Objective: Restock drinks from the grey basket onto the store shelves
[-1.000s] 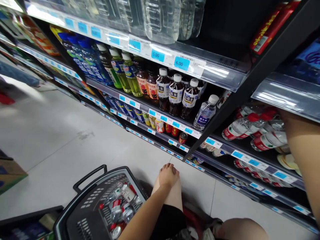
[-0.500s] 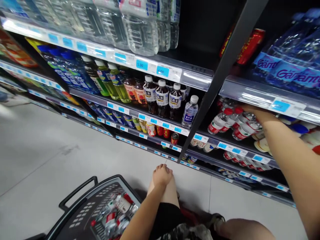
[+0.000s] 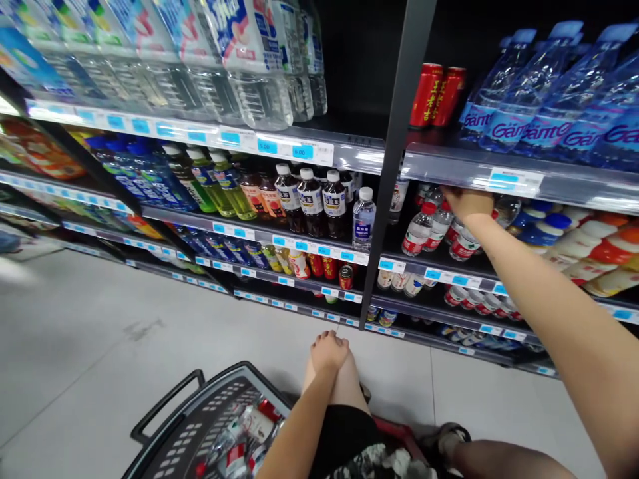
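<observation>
My left hand [image 3: 329, 351] lies over my bent knee [image 3: 344, 386], its fingers stretched over the skin and holding nothing. With the arm extended, my right hand [image 3: 472, 203] reaches under a shelf edge on the right, above small water bottles. Those bottles have red caps and red labels; one water bottle [image 3: 418, 231] stands at the front left of the hand, and a tilted water bottle [image 3: 463, 245] is just below it. The fingertips are hidden in the shade among the bottles, so any hold is unclear.
A grey shopping basket [image 3: 172, 426] with several red-labelled bottles [image 3: 259, 424] stands at lower left. Above my right hand runs the upper shelf edge [image 3: 449, 166], bearing red cans [image 3: 426, 95] and blue bottles [image 3: 546, 93]. A dark upright post [image 3: 394, 133] divides the shelves.
The view has shifted to the right, showing more of the right-hand shelves. My right hand remains inside the shelf, and its back is now more visible. My left hand stays on the knee.
</observation>
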Available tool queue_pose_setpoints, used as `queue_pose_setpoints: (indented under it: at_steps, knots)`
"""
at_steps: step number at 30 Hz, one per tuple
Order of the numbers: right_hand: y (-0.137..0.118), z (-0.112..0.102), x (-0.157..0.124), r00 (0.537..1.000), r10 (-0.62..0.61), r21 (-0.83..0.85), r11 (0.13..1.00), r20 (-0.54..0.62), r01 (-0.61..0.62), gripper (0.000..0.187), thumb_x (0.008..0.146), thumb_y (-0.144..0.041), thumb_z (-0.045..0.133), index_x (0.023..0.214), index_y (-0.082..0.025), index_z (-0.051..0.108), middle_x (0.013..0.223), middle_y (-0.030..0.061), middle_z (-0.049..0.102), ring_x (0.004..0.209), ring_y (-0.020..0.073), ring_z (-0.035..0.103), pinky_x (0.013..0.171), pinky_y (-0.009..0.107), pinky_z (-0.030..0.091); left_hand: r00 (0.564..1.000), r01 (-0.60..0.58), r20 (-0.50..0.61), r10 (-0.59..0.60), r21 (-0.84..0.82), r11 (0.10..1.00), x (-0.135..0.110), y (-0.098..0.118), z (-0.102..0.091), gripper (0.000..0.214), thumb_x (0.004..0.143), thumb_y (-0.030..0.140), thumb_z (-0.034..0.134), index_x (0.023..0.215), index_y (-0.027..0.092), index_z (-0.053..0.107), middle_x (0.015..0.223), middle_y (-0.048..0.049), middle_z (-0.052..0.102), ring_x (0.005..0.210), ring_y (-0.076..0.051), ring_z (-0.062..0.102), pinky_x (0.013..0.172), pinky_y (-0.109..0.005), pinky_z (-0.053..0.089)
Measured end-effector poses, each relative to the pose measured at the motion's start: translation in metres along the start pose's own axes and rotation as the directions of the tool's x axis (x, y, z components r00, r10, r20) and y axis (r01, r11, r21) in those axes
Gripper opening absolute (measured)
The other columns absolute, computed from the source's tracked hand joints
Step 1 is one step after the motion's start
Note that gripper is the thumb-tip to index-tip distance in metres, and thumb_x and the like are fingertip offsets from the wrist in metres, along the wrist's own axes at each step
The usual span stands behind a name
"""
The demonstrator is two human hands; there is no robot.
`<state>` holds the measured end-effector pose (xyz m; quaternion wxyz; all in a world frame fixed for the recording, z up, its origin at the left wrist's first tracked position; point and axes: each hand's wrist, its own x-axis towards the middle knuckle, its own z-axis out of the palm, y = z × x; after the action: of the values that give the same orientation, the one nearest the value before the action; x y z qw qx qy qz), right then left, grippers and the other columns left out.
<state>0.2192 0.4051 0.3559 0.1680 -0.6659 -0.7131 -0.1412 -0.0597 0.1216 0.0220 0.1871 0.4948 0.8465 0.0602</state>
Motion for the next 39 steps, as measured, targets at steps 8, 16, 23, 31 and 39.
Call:
queue_pose_setpoints:
  at_steps: [8, 16, 23, 31, 39]
  knots:
    - [-0.011, -0.006, -0.027, 0.974, 0.060, -0.035, 0.998, 0.219, -0.053, 0.040, 0.101, -0.028, 0.055, 0.136, -0.015, 0.068, 0.125, 0.0205, 0.069, 0.121, 0.0355, 0.065, 0.098, 0.043, 0.054, 1.000, -0.006, -0.015, 0.005, -0.018, 1.000, -0.011, 0.003, 0.001, 0.039, 0.090, 0.035, 0.051, 0.118, 0.016, 0.072, 0.129, -0.0154, 0.069, 0.125, -0.031, 0.060, 0.102, -0.042, 0.045]
    - [-0.005, -0.008, -0.026, 0.970, 0.217, -0.098, 0.973, 0.107, -0.207, 0.038, 0.096, -0.028, 0.068, 0.120, 0.000, 0.073, 0.114, 0.0318, 0.067, 0.114, 0.0390, 0.067, 0.087, 0.042, 0.055, 1.000, 0.021, -0.014, -0.021, -0.052, 0.998, -0.013, 0.000, -0.001, 0.041, 0.091, 0.035, 0.050, 0.121, 0.016, 0.071, 0.131, -0.0152, 0.068, 0.127, -0.031, 0.058, 0.106, -0.044, 0.043]
    - [-0.011, -0.001, -0.008, 0.979, 0.171, -0.091, 0.983, 0.113, -0.161, 0.038, 0.097, -0.022, 0.067, 0.126, 0.002, 0.070, 0.121, 0.0322, 0.066, 0.120, 0.0405, 0.065, 0.095, 0.045, 0.054, 1.000, 0.021, -0.022, -0.022, -0.039, 0.999, -0.009, -0.001, 0.003, 0.041, 0.090, 0.035, 0.051, 0.120, 0.015, 0.071, 0.130, -0.0162, 0.069, 0.125, -0.032, 0.060, 0.104, -0.042, 0.043]
    - [0.007, 0.030, -0.087, 0.956, -0.024, 0.035, 0.999, -0.293, 0.036, 0.052, 0.103, -0.034, 0.044, 0.151, -0.013, 0.050, 0.149, 0.0242, 0.050, 0.147, 0.0344, 0.039, 0.118, 0.053, 0.040, 1.000, 0.016, -0.015, -0.016, -0.043, 0.999, -0.008, -0.002, 0.000, 0.040, 0.090, 0.036, 0.051, 0.116, 0.015, 0.072, 0.128, -0.0168, 0.069, 0.125, -0.032, 0.060, 0.103, -0.043, 0.043]
    - [0.050, 0.130, -0.156, 0.877, 0.391, 0.316, 0.900, -0.279, -0.300, 0.093, 0.092, -0.057, 0.057, 0.155, 0.005, 0.026, 0.155, 0.0356, 0.033, 0.149, 0.0432, 0.031, 0.123, 0.055, 0.030, 1.000, 0.016, -0.007, -0.016, -0.024, 1.000, -0.009, -0.001, 0.001, 0.037, 0.090, 0.035, 0.050, 0.115, 0.016, 0.071, 0.129, -0.0164, 0.069, 0.124, -0.032, 0.060, 0.101, -0.041, 0.044]
